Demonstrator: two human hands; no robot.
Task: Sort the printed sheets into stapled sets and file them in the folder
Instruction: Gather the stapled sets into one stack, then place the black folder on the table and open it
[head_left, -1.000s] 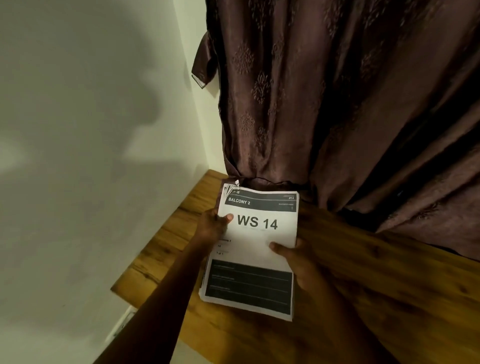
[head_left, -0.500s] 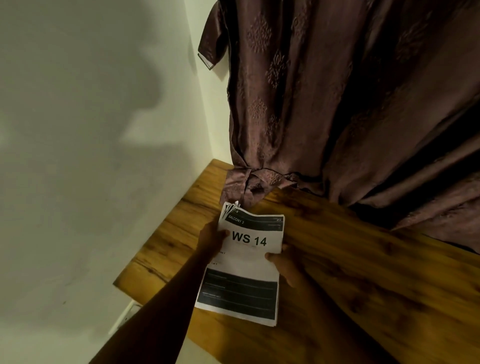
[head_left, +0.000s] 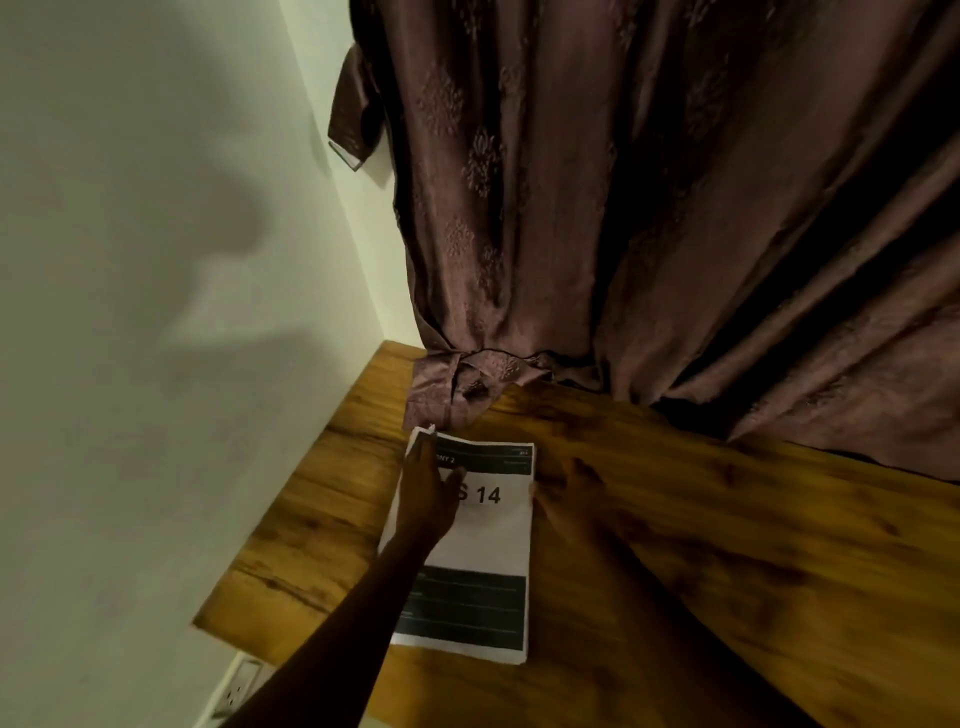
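Near the wooden table's (head_left: 332, 525) left edge, left hand (head_left: 427, 493) flat on printed sheets (head_left: 480, 540), fingers straight; right hand (head_left: 576, 501) blurred.

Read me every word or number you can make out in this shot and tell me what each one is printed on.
"14", with part of an "S" before it: large print on the top sheet of the paper stack, partly covered by the left hand.
"NY 2": white letters in the sheet's dark header band, its start hidden.
Small header corner print and lower dark block lines: too blurred to read.
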